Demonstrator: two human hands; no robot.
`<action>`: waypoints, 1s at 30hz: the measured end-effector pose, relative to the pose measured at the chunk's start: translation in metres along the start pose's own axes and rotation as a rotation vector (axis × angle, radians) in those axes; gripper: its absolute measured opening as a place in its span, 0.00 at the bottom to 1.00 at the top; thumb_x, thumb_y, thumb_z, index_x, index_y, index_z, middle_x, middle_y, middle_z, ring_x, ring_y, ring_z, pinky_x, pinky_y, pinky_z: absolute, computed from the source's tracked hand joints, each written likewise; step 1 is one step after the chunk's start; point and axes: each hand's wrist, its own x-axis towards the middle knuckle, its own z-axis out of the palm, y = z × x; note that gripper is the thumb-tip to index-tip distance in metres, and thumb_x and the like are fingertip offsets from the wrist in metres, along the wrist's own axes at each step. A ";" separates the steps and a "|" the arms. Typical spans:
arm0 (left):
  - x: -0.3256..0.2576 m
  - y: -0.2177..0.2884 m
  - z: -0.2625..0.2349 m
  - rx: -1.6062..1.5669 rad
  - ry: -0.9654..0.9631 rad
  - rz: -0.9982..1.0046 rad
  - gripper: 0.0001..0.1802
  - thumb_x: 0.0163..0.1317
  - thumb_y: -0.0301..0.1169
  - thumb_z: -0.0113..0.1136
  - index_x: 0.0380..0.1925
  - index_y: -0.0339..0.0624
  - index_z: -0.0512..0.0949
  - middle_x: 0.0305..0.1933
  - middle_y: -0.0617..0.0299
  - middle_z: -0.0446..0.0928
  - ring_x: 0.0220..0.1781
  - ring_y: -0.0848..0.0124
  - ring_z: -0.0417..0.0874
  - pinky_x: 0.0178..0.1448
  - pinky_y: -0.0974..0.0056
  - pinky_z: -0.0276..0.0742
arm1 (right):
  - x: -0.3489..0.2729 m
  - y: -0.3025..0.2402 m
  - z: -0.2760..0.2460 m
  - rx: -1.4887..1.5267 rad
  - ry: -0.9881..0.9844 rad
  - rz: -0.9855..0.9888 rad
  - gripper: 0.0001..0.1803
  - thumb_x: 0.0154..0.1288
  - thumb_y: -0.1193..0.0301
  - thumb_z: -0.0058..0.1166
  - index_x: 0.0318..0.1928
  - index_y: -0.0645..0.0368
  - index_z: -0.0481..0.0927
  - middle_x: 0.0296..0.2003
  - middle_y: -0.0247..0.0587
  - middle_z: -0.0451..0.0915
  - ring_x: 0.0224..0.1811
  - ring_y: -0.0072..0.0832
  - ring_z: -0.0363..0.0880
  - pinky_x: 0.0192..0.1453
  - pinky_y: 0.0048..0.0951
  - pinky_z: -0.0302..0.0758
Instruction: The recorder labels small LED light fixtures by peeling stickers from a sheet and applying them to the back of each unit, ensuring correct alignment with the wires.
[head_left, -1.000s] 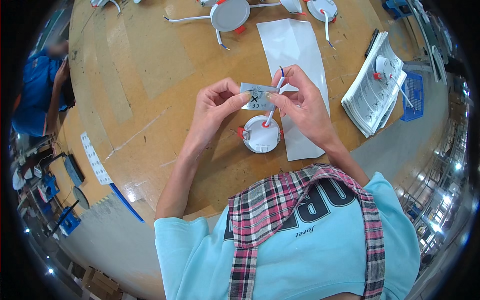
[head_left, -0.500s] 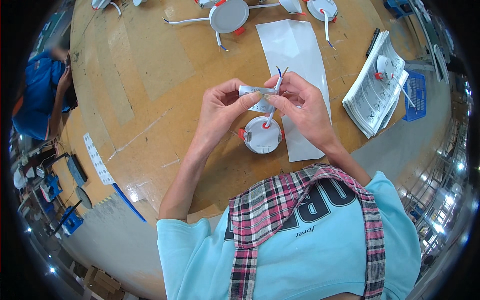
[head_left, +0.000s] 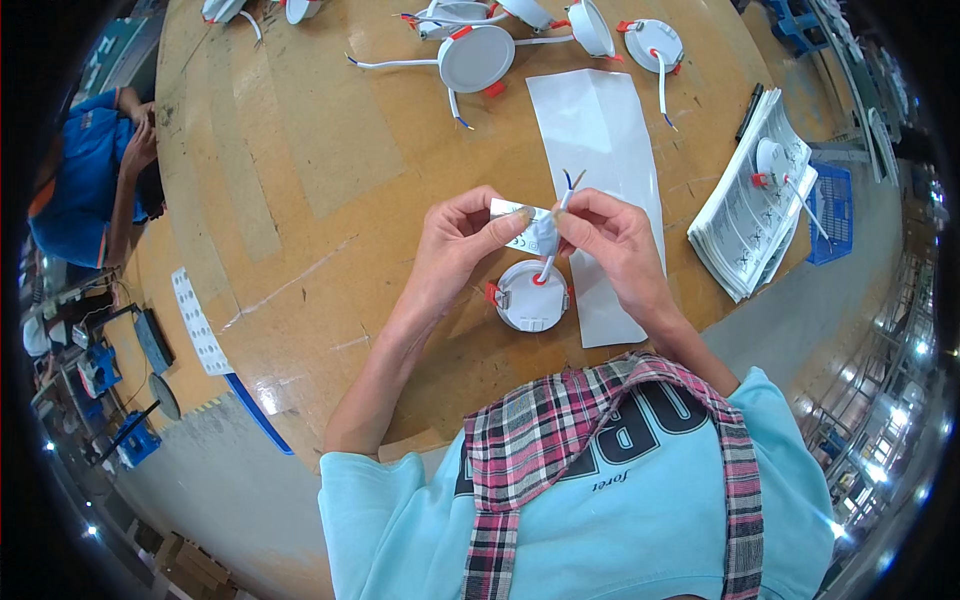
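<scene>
A white round downlight lies back-up on the table in front of me, with red-tipped spring clips at its sides. From its red grommet a white cable rises, ending in bare blue and brown wires. My left hand pinches one end of a small silver printed label between thumb and finger. My right hand is closed at the label's other end, where it wraps against the cable; the fingertips partly hide the join.
A white backing sheet lies under and beyond my right hand. More downlights are grouped at the far side. At right are a stack of printed sheets with a downlight on it, a black marker and a blue basket. A person sits at left.
The view has shifted, so the table appears lower. My right fingers have drawn in closer around the cable and label; the label now tilts down to the right.
</scene>
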 end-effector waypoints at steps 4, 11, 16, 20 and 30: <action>0.000 0.006 0.004 0.031 0.007 0.031 0.08 0.61 0.33 0.64 0.30 0.40 0.79 0.31 0.67 0.80 0.35 0.81 0.78 0.43 0.72 0.73 | 0.004 0.003 0.003 0.060 0.047 -0.056 0.11 0.68 0.70 0.54 0.37 0.67 0.78 0.31 0.37 0.80 0.34 0.20 0.78 0.40 0.22 0.75; 0.002 0.006 0.003 0.089 0.016 -0.002 0.08 0.62 0.32 0.63 0.31 0.38 0.80 0.30 0.66 0.81 0.34 0.81 0.78 0.42 0.72 0.74 | 0.004 0.000 -0.001 -0.053 0.008 -0.035 0.12 0.69 0.68 0.54 0.34 0.66 0.79 0.26 0.35 0.79 0.28 0.17 0.75 0.35 0.18 0.73; 0.002 0.003 0.000 0.173 0.071 0.006 0.10 0.63 0.31 0.60 0.40 0.34 0.79 0.36 0.61 0.81 0.40 0.78 0.80 0.45 0.71 0.76 | 0.007 0.002 -0.004 0.010 0.025 -0.011 0.12 0.68 0.67 0.55 0.32 0.65 0.80 0.24 0.34 0.79 0.26 0.15 0.75 0.32 0.17 0.72; -0.019 0.002 0.018 0.161 0.193 0.167 0.19 0.62 0.32 0.62 0.51 0.34 0.74 0.47 0.56 0.77 0.49 0.72 0.78 0.54 0.68 0.73 | 0.007 -0.004 -0.004 0.029 0.081 -0.065 0.12 0.68 0.67 0.56 0.33 0.65 0.80 0.25 0.34 0.79 0.25 0.15 0.75 0.33 0.18 0.73; -0.042 0.008 0.038 0.128 0.012 -0.031 0.13 0.67 0.33 0.56 0.29 0.34 0.81 0.30 0.60 0.82 0.32 0.76 0.80 0.38 0.71 0.75 | 0.006 -0.011 -0.003 -0.055 0.054 -0.393 0.11 0.64 0.68 0.59 0.42 0.61 0.79 0.44 0.37 0.75 0.50 0.22 0.72 0.52 0.25 0.72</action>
